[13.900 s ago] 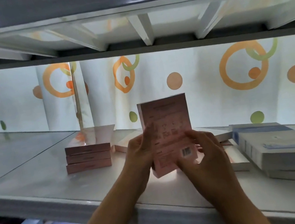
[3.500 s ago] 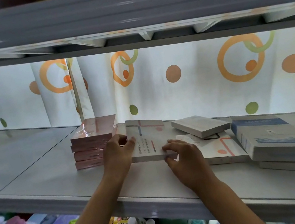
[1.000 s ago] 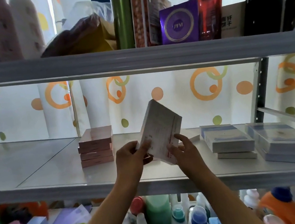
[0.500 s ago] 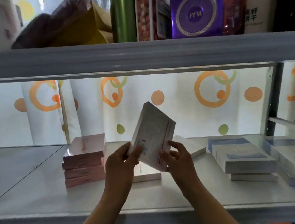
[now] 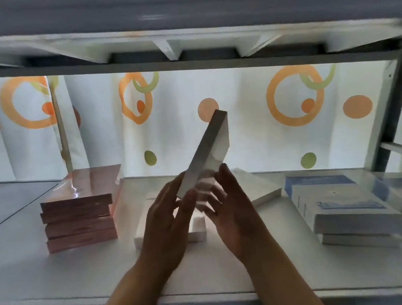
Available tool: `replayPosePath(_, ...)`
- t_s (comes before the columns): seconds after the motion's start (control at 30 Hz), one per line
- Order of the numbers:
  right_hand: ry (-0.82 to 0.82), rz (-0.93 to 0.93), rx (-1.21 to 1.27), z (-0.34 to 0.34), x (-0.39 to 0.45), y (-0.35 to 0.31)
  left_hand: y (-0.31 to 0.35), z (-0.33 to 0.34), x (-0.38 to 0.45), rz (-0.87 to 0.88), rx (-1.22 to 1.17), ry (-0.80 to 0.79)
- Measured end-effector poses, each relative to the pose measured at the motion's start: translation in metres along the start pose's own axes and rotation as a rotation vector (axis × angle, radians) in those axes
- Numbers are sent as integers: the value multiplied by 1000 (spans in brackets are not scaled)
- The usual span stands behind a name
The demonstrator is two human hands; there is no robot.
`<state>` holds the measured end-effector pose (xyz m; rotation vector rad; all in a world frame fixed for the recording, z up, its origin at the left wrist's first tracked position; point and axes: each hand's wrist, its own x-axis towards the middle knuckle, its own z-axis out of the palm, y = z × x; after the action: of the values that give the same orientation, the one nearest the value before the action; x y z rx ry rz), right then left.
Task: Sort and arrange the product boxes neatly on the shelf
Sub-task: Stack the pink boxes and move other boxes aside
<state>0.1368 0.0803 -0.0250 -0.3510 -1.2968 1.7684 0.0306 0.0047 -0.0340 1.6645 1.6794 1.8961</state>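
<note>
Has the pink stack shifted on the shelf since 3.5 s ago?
No. The pink stack sits at the same spot beside the shelf panel seam; only the camera moved.

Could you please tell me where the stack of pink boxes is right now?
In the head view, the stack of pink boxes sits left on the white shelf, left of the flat white box.
</note>
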Motion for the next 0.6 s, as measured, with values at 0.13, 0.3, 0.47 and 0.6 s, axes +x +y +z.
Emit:
replayPosePath(0.13,-103,-32,188,-4,-5,-4,5,1,-11,31,100,-69)
replayPosePath(0.3,-41,28,205,3,-13,-9,4,2,-11,72,186,-160)
replayPosePath(0.47,-53,40,342,4,-17,-9,-1,3,-9,113,264,-62)
replayPosePath(0.6,-63,-19,259,0,-14,-7,-8,1,0,-2,272,47)
